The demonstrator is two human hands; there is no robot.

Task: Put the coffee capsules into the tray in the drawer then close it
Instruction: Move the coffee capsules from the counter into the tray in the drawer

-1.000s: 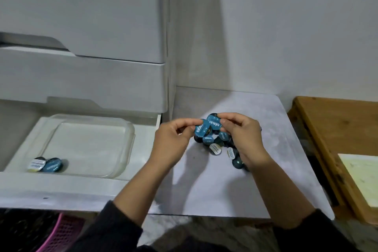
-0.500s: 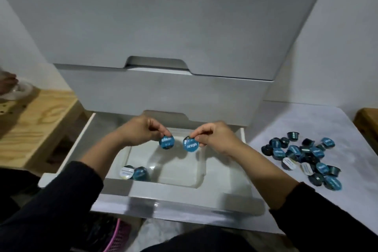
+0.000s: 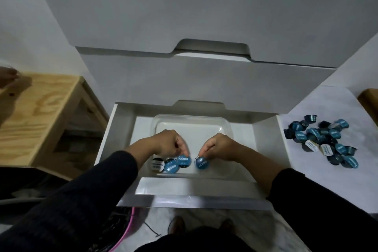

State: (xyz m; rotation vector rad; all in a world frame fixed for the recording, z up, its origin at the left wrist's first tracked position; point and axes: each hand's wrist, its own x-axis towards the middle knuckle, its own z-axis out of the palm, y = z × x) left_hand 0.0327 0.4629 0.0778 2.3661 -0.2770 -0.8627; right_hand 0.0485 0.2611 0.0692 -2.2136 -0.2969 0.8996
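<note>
Coffee capsules: 2 are seen lying at the near-left end of the clear tray (image 3: 224, 127), a white-lidded capsule (image 3: 157, 165) and a blue-lidded capsule (image 3: 171, 166) touching it. Just to their right, a third capsule (image 3: 183, 160) is pinched by the left hand (image 3: 170, 145), lid up. A fourth capsule (image 3: 202, 163) is pinched by the right hand (image 3: 219, 146), low over the tray. The tray is held in the open drawer (image 3: 268, 141). A loose pile of capsules (image 3: 323, 141) (mostly blue) is noted on the white surface (image 3: 327, 106) at far right.
</note>
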